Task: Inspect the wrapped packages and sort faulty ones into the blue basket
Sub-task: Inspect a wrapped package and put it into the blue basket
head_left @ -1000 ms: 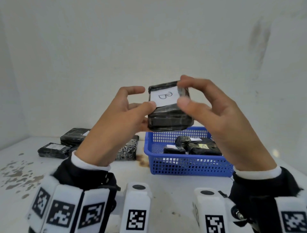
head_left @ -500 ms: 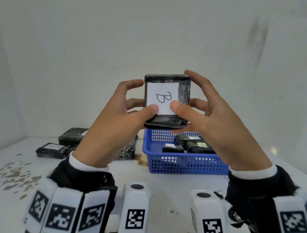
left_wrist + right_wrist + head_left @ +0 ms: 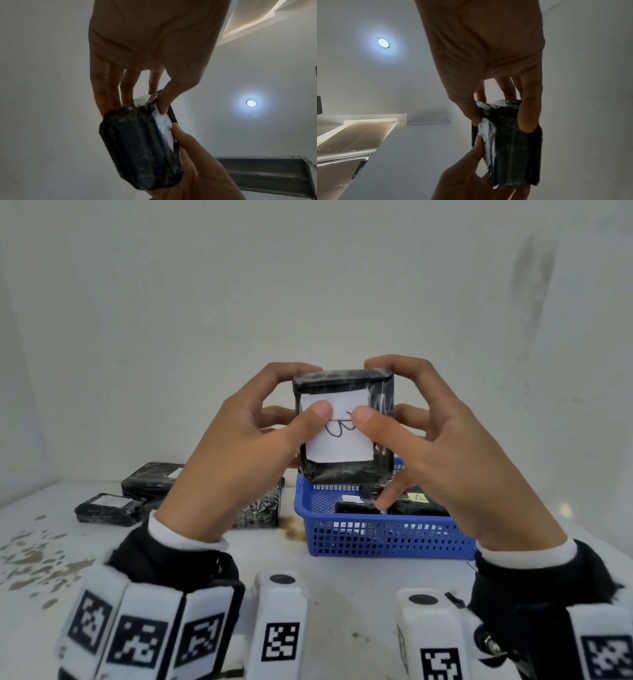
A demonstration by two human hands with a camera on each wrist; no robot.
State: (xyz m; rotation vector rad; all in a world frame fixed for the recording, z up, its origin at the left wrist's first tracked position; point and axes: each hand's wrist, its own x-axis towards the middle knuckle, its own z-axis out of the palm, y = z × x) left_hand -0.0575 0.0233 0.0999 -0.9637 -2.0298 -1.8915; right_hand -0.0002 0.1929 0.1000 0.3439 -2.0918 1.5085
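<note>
Now left hand [image 3: 236, 453] and right hand [image 3: 455, 460] grip package [image 3: 346, 477] upright.

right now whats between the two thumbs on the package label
In the head view, only bare white label with part of the handwritten letter lies between the thumbs.

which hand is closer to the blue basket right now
Right. The right hand is above the blue basket, its lower fingers reaching down over the rim. The left hand is up and left of it.
</note>
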